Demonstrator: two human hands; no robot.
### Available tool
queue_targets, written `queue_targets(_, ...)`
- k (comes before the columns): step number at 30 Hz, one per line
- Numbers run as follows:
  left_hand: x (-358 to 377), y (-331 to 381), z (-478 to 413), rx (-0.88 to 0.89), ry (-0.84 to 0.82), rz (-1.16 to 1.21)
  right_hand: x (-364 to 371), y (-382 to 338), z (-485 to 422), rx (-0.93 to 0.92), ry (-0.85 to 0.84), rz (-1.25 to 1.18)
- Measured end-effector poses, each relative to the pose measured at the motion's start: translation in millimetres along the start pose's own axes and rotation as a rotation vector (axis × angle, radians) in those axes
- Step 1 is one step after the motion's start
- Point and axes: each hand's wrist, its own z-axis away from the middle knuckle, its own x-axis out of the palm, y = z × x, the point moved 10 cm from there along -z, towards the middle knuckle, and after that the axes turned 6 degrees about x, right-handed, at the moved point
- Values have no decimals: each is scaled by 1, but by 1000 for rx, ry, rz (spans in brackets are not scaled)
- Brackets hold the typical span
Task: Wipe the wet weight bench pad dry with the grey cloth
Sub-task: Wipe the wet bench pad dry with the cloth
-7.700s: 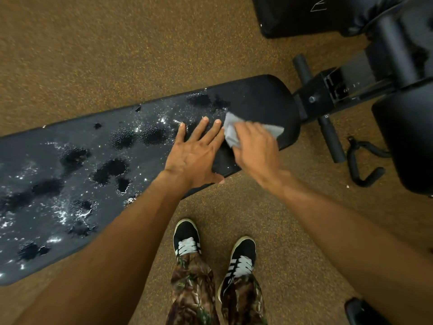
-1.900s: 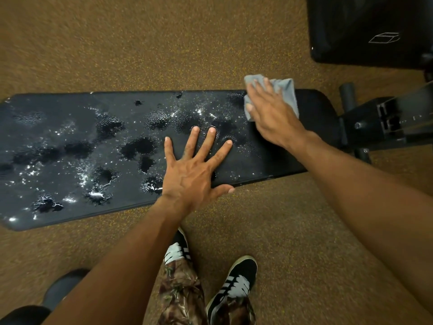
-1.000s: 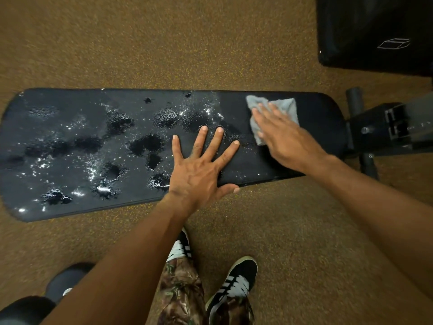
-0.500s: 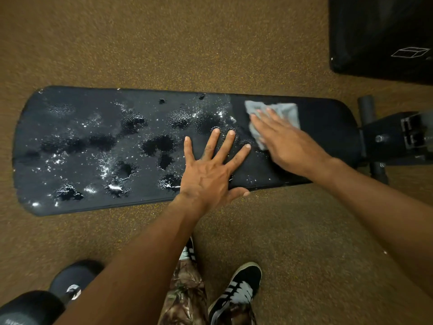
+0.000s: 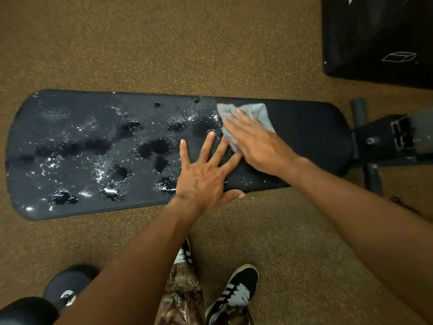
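Nearest the camera, two shoes [image 5: 230, 294] stand on the brown floor [image 5: 117, 38], and both forearms reach forward over them to the pad [image 5: 309, 134], which lies across the view from left to right.

On the near edge of the pad the left hand [image 5: 203, 177] lies flat, fingers spread and holding nothing, its thumb hanging over the near rim. It looks placed there to prop the body and steady the bench while the other hand works.

Just beyond and to the right, the right hand [image 5: 255, 141] presses the cloth [image 5: 254, 112] flat against the pad with open fingers; it pins the cloth under the palm and does not pinch it. The cloth's far corners stick out past the fingertips, near the pad's far edge. The two hands touch or nearly touch at the left hand's fingertips.

Right of the cloth the pad looks matte and dry. Left of it, droplets and dark puddles [image 5: 152, 147] cover the surface to the far left end, so most of the wiping seems left to do.

No containers are in view. A black block [image 5: 375, 36] sits far right.
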Motion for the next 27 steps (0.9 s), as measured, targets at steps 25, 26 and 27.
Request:
queue_targets(25, -13, -6, 10, 29, 42, 33, -22, 91, 29, 335, 0, 34)
queue_targets(26, -18, -8, 12, 20, 77, 56, -22, 87, 13, 332, 14, 18)
queue_targets(27, -24, -11, 14, 8, 123, 78, -19, 80, -5, 322, 24, 6)
